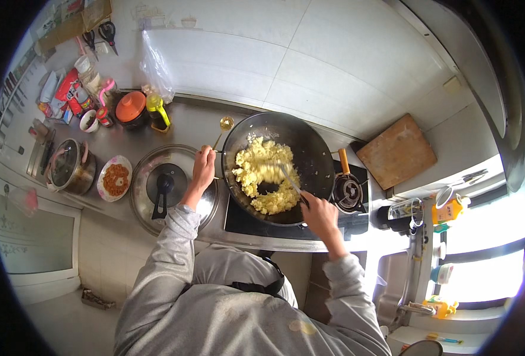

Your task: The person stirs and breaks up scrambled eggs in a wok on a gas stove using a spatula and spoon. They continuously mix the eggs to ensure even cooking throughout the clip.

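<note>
A large dark wok (313, 142) sits over the gas hob (240, 218), holding a heap of crumbly yellow food (264, 160) that could be egg or egg-coated rice. My left hand (204, 167) grips the loop handle (218, 151) on the wok's left side. In my right hand (320, 216) is the dark grip of a metal spatula (290, 179). Its head is blurred among the yellow food, so its shape cannot be made out. Some white bits stick to the wok's wall.
Left of the wok lie a big lid (142, 178), a plate of reddish-brown food (115, 178) and a lidded pot (71, 167). A ladle (227, 123), an oil bottle (158, 113) and an orange-lidded pot (130, 107) stand behind. Rightward are a second burner (348, 193), a cutting board (396, 151) and a sink (391, 285).
</note>
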Demonstrator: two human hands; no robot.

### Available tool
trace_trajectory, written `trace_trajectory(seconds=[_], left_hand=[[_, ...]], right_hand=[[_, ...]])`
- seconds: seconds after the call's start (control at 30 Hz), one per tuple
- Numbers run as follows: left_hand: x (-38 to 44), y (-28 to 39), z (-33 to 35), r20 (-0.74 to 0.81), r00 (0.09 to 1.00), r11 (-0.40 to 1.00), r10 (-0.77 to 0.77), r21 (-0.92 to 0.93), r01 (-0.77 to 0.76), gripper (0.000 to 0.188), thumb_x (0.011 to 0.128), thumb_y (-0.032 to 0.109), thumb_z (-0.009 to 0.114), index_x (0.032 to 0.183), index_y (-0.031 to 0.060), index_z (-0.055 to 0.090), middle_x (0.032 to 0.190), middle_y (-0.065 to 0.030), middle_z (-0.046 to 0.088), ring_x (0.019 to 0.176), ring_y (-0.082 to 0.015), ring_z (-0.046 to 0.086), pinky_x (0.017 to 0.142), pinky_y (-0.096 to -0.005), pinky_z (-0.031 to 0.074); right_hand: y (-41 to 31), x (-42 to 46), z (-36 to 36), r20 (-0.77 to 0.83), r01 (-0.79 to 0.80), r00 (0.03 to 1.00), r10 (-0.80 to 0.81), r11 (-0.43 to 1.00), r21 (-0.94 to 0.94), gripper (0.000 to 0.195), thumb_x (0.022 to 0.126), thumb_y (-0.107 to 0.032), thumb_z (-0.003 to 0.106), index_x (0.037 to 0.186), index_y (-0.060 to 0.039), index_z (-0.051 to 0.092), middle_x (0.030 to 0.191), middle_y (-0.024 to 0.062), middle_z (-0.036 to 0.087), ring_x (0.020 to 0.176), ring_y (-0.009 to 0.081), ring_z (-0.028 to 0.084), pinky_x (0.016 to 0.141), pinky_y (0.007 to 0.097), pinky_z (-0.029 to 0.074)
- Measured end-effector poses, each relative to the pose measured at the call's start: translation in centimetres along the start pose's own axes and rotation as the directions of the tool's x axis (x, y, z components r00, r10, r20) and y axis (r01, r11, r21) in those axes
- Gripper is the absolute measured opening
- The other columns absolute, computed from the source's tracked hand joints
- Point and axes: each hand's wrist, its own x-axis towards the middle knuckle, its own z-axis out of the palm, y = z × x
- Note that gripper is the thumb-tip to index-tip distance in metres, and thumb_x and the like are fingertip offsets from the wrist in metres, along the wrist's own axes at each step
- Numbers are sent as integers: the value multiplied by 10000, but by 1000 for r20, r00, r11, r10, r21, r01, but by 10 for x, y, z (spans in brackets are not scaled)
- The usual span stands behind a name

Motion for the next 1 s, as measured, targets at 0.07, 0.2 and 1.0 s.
trace_trajectory(seconds=[0.07,0.2,1.0], left_hand=[[2,1,0,-12,1000,1000,-1,-2,1,229,987,248,409,1012,32,482,912,-136,518,842,-326,460,776,-408,386],[1,-2,1,19,999,999,-41,-21,41,239,990,259,406,1007,34,484,928,-128,521,850,-316,455,795,-405,384],[-1,-12,3,28,999,1000,31,1,-31,227,986,236,410,1066,37,485,980,-125,514,863,-318,463,784,-407,396]], right_hand=[[14,-33,-34,42,26,999,-24,999,-33,299,821,-300,627,1111,-225,629,701,139,660,663,337,651,608,449,510],[15,-85,-86,92,72,993,-71,997,-13,281,832,-294,617,1102,-221,634,670,138,653,614,333,643,577,437,501],[8,-66,-34,55,59,996,-64,995,85,333,853,-274,597,1181,-215,590,699,151,659,651,368,643,604,465,505]])
